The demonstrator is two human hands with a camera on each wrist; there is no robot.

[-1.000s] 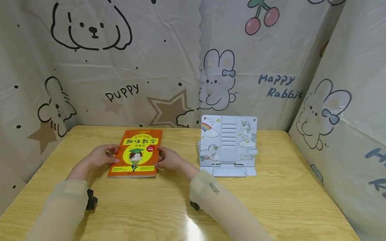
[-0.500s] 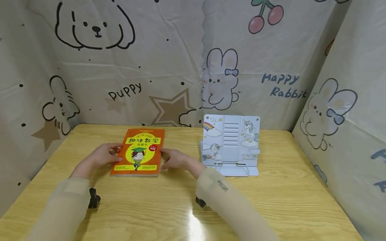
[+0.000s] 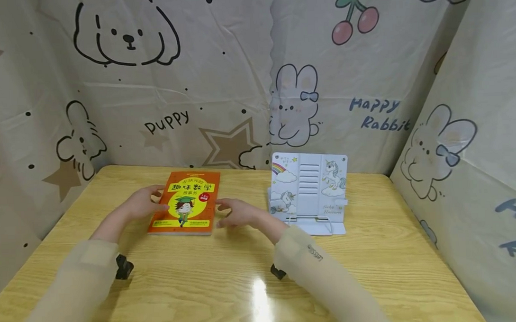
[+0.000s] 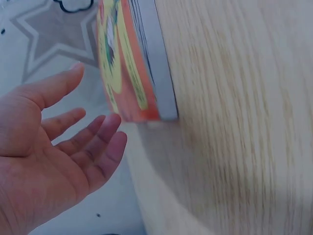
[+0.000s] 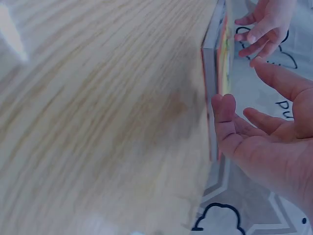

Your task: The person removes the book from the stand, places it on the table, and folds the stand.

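Observation:
An orange-and-yellow book (image 3: 187, 215) lies flat on the wooden table, its front cover facing up. My left hand (image 3: 142, 204) is at the book's left side, thumb over the cover's edge in the head view. In the left wrist view, that hand (image 4: 54, 152) has relaxed, spread fingers with nothing between them. Just off the book's right edge is my right hand (image 3: 244, 213), a narrow gap between them. Loosely bent, parted fingers show on this hand (image 5: 274, 142) in the right wrist view, beside the book's spine side (image 5: 209, 73); whether a fingertip touches it, I cannot tell.
A white book stand (image 3: 308, 192) with unicorn pictures stands upright right of the book, wire holder at its foot. Printed cloth (image 3: 221, 96) hangs behind the table (image 3: 194, 296) and along its sides. Black wrist mounts (image 3: 124, 267) sit beneath the sleeves.
My right hand has come off the book's right edge and moved right. The left hand has loosened and lifted slightly. The book keeps its place; the head view has shifted a little.

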